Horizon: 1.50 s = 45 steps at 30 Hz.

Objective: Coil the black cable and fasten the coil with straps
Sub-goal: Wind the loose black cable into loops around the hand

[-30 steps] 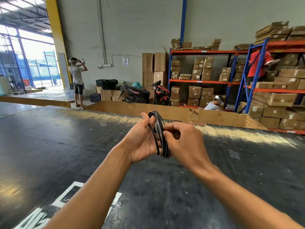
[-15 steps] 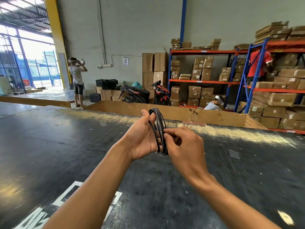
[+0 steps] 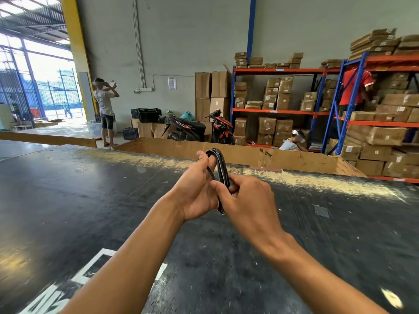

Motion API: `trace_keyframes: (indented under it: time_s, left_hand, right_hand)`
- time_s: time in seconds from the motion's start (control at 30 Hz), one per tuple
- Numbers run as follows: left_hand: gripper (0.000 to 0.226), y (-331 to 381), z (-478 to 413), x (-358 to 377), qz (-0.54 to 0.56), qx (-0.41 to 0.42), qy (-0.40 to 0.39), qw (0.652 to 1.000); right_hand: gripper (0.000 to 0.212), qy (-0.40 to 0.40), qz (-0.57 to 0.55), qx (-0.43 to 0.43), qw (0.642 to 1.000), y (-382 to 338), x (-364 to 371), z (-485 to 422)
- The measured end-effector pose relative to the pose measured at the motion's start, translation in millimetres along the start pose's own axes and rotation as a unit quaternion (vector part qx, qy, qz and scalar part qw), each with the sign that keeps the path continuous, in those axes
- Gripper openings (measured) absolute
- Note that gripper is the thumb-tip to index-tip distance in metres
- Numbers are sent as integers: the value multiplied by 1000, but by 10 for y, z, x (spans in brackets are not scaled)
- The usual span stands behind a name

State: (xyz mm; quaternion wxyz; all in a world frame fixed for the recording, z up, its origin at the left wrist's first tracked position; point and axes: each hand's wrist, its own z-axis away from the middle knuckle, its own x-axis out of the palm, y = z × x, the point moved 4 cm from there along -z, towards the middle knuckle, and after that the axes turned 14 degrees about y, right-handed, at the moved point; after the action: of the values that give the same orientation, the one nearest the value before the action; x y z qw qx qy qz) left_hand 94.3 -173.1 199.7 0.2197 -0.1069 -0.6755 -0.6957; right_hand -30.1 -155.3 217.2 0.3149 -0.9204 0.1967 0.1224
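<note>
Both hands are raised above the middle of the black bench (image 3: 68, 200), with the black cable (image 3: 221, 165) pinched between them and clear of the bench top. The cable is already wound into a narrow, flattened oval coil standing on edge, seen almost side-on. Its strands lie tight against each other, glossy black with thin pale highlights running along them. The rounded top of the coil rises above the hands, and a short bit of the bottom shows below them; the middle is hidden by the hands.

The left hand (image 3: 195, 191) is closed on the coil from the left side, its forefinger hooked up through the top loop and its thumb pressed to the strands. The right hand (image 3: 247, 200) grips the coil from the right, its thumb laid across the strands near the middle and its fingers curled behind. No strap can be made out on the coil.

The bench's far edge is worn pale and scuffed. Beyond it stand shelving racks (image 3: 278, 112) stacked with cardboard boxes.
</note>
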Motion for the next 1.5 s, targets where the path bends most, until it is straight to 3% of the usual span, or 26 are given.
trace_keyframes:
  time_s: [0.37, 0.57, 0.7, 0.9, 1.03, 1.13, 1.2, 1.27, 1.33, 1.4, 1.43, 1.5]
  left_hand:
    - [64, -52, -45, -26, -21, -5, -9, 1000]
    - [69, -98, -2, 48, -7, -18, -37, 999]
    - [52, -121, 31, 94, -7, -34, -39, 999]
    - [65, -67, -19, 99, -80, -28, -9, 996]
    - [46, 58, -17, 42, -113, 7, 26, 993]
    - [43, 105, 30, -48, -208, 26, 68, 975]
    - [38, 132, 83, -80, -295, 65, 101, 948]
    - [39, 183, 127, -99, -420, 135, 146, 886]
    - [55, 255, 174, -103, -554, 221, 221, 772]
    - [69, 328, 267, -62, -650, 312, 300, 625]
    - [67, 345, 315, -28, -667, 359, 304, 578]
    - [58, 309, 367, 36, -676, 435, 228, 549]
  right_hand:
    - [35, -59, 8, 78, 995, 125, 68, -144]
    - [39, -108, 39, 71, 991, 177, 82, -181]
    - [40, -138, 57, 66, 987, 211, 109, -183]
    - [32, -115, 73, 39, 990, 215, 95, -197]
    - [27, -123, 117, -3, 985, 256, 41, -195]
    - [21, -159, 154, -33, 975, 297, -2, -182]
    - [21, -182, 171, -37, 968, 314, -34, -192]
    - [21, -207, 180, -38, 961, 322, -60, -202]
    - [20, -232, 182, -45, 954, 334, -85, -198]
    - [18, -261, 196, -55, 944, 347, -122, -174]
    - [17, -273, 206, -58, 938, 358, -144, -164]
    - [16, -295, 220, -64, 928, 380, -192, -147]
